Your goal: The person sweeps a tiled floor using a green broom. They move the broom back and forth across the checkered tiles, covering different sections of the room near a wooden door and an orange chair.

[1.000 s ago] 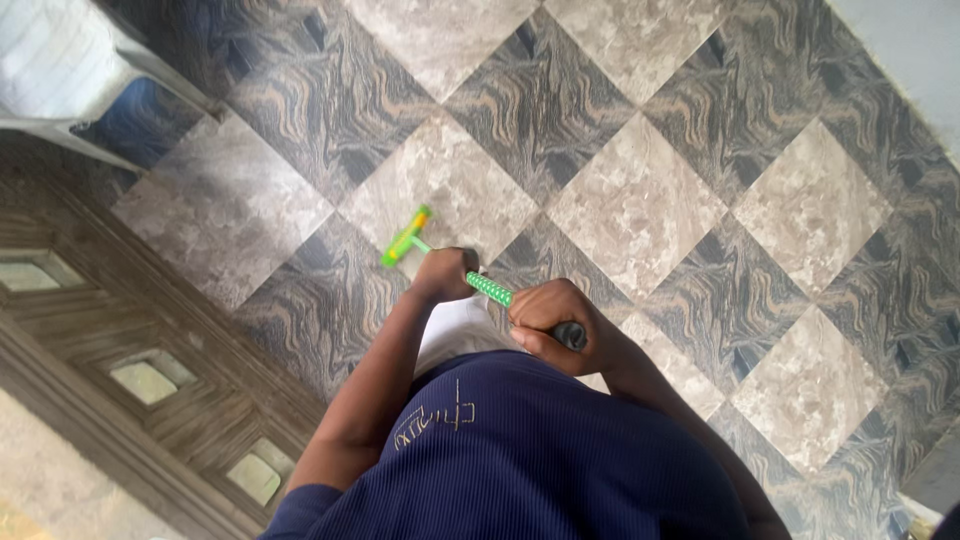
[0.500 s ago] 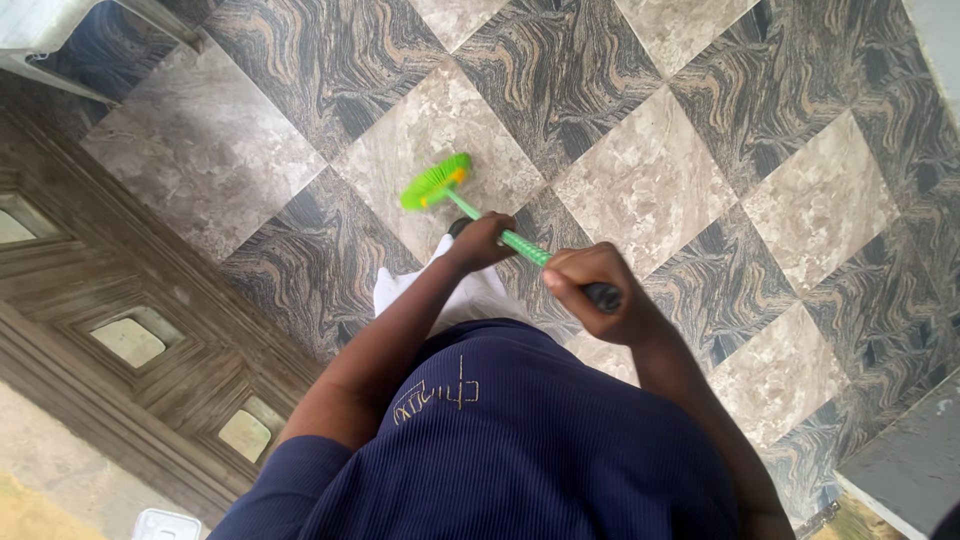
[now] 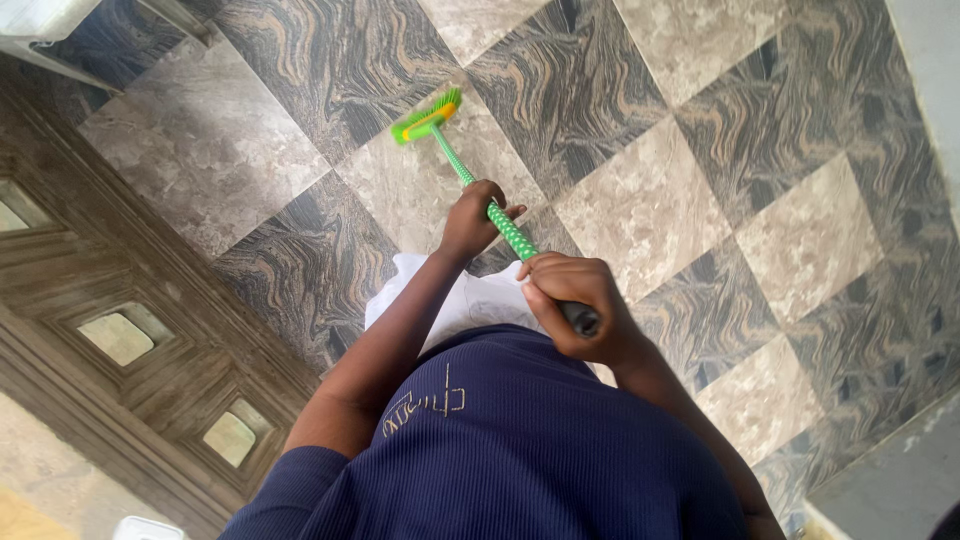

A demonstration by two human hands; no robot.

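I hold a green broom with a white-dotted handle (image 3: pixel 452 155) in both hands. Its green and yellow brush head (image 3: pixel 426 116) rests on a beige floor tile ahead of me. My left hand (image 3: pixel 470 215) grips the handle partway down. My right hand (image 3: pixel 570 305) is closed around the dark upper end of the handle, close to my chest. I wear a dark blue ribbed top (image 3: pixel 510 450) over white clothing (image 3: pixel 450 300).
The floor (image 3: pixel 720 200) is laid with diamond tiles in beige and dark marbled grey. A brown wooden door with small panels (image 3: pixel 110 340) runs along the left. A white object (image 3: pixel 40 20) sits at the top left corner. A pale wall edge (image 3: pixel 930 60) borders the right.
The brush head has moved farther away from me across the tiles, and both arms have stretched forward with it. The view has shifted slightly.
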